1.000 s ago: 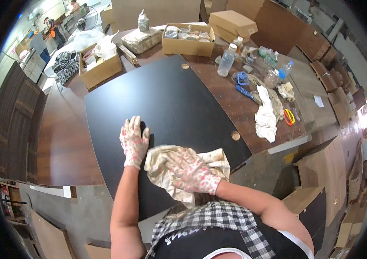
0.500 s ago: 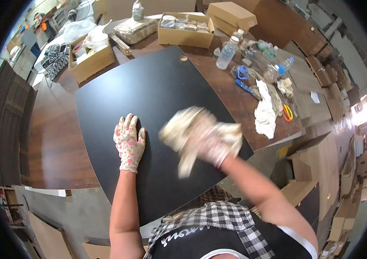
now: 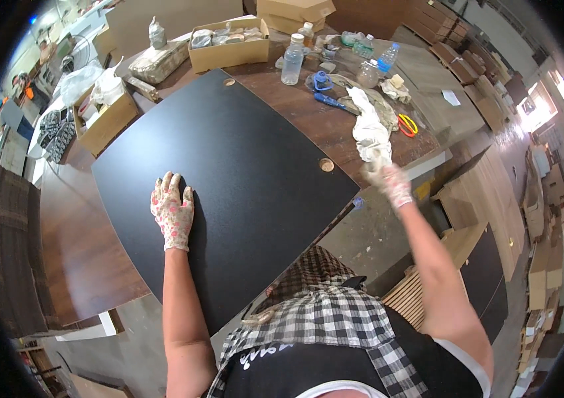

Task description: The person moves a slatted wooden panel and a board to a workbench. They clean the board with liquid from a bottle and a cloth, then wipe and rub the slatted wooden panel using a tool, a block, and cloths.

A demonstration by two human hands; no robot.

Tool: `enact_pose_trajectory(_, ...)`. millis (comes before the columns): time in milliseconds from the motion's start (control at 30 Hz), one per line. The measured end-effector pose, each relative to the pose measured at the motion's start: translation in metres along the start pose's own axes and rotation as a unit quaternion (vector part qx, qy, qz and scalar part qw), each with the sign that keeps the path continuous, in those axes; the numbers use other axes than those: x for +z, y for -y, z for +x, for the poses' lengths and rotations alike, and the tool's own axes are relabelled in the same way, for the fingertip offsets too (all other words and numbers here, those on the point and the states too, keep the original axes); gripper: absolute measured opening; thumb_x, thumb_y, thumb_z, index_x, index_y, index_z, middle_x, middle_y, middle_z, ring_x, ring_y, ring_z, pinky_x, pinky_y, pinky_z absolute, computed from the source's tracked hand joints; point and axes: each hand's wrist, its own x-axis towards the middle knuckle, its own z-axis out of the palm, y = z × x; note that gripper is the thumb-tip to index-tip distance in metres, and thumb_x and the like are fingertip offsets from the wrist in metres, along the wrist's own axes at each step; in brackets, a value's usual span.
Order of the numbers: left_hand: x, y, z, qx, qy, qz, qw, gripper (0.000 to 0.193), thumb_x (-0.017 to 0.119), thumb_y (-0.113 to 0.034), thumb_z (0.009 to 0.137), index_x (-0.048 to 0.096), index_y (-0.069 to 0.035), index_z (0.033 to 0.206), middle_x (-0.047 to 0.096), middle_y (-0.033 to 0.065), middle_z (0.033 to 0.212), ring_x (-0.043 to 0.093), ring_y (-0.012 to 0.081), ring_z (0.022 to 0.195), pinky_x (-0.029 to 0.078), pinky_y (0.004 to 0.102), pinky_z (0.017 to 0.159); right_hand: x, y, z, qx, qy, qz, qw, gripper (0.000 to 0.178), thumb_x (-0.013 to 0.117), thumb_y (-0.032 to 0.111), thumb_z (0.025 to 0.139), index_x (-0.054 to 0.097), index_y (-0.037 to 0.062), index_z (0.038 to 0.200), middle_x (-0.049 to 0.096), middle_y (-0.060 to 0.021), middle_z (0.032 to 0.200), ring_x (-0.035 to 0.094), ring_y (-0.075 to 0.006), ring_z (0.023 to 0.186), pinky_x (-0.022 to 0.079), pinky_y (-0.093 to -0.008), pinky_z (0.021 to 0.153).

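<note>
A large black panel (image 3: 249, 179) with round holes at two corners lies on the brown table. My left hand (image 3: 173, 211), in a white glove with pink flowers, rests flat on it with the fingers stretched out. My right hand (image 3: 391, 184), gloved alike, reaches past the panel's right corner to the table edge. Its fingers are closed at the lower end of a white cloth (image 3: 369, 129), slightly blurred by motion. Beside that cloth lies a greyish rag (image 3: 387, 111). Red-and-yellow-handled scissors (image 3: 408, 125) lie just right of the cloths.
On the brown table (image 3: 73, 252) stand a carton of wrapped items (image 3: 229, 53), a second carton (image 3: 106, 123) and a wrapped block (image 3: 158, 63). Plastic bottles (image 3: 292, 60) and a blue-handled tool (image 3: 332, 101) are toward the right. Stacked boards (image 3: 477, 199) stand beyond the table's right edge.
My right hand has moved right, off the panel to the white cloth. The beige rag it held over the panel is gone from there. My left hand stays flat on the panel.
</note>
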Motion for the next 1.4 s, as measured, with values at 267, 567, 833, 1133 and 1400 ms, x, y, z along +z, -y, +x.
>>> enact_pose_trajectory(267, -0.001, -0.001, -0.003, 0.007, -0.002, 0.012, 1.000, 0.037, 0.055, -0.026, 0.084, 0.053, -0.011, 0.118, 0.047, 0.0066, 0.128, 0.037, 0.0271, 0.123, 0.027, 0.0395, 0.103, 0.010, 0.116, -0.073, -0.334, -0.176, 0.116, 0.919, 0.025, 0.054, 0.019, 0.082, 0.057, 0.0026, 0.101, 0.059, -0.0080, 0.084, 0.058, -0.0191, 0.073, 0.050, -0.0257, 0.066)
enact_pose_trajectory(567, -0.007, -0.010, 0.002, 0.003, -0.017, 0.000, 1.000, 0.037, 0.059, -0.022, 0.081, 0.053, -0.011, 0.116, 0.047, 0.0063, 0.128, 0.038, 0.0260, 0.123, 0.028, 0.0387, 0.102, 0.009, 0.010, 0.074, -0.325, -0.141, -0.103, 0.929, 0.016, 0.053, 0.021, 0.080, 0.060, 0.0085, 0.088, 0.061, -0.0067, 0.080, 0.059, -0.0188, 0.069, 0.049, -0.0312, 0.058)
enact_pose_trajectory(833, 0.009, -0.146, 0.048, 0.049, 0.015, -0.393, 0.918, 0.045, 0.047, -0.008, 0.088, 0.036, -0.007, 0.132, 0.042, 0.0108, 0.132, 0.040, 0.0222, 0.121, 0.033, 0.0333, 0.101, -0.083, 0.081, 0.087, -0.348, 0.383, 0.434, 0.738, 0.027, 0.063, 0.019, 0.076, 0.060, 0.0022, 0.097, 0.061, -0.0048, 0.089, 0.055, -0.0130, 0.086, 0.044, -0.0262, 0.079)
enact_pose_trajectory(1133, 0.076, -0.352, 0.085, -0.047, 0.186, -0.678, 0.710, 0.063, 0.035, -0.037, 0.094, 0.011, -0.001, 0.139, 0.021, 0.0171, 0.142, 0.022, 0.0252, 0.131, 0.025, 0.0344, 0.106, -0.008, 0.083, 0.151, -0.392, -0.094, 0.439, 0.803, 0.037, 0.047, 0.021, 0.090, 0.044, -0.0002, 0.121, 0.047, -0.0176, 0.119, 0.043, -0.0279, 0.114, 0.036, -0.0338, 0.095)
enact_pose_trajectory(1400, 0.117, -0.328, 0.178, -0.168, 0.223, -0.577, 0.767, 0.042, 0.057, -0.021, 0.087, 0.046, -0.005, 0.124, 0.057, 0.0089, 0.112, 0.055, 0.0169, 0.101, 0.047, 0.0296, 0.085, 0.017, 0.019, 0.207, -0.103, 0.157, 0.717, 0.671, 0.031, 0.053, 0.012, 0.088, 0.050, 0.0016, 0.117, 0.056, -0.0031, 0.099, 0.054, -0.0095, 0.086, 0.045, -0.0221, 0.073)
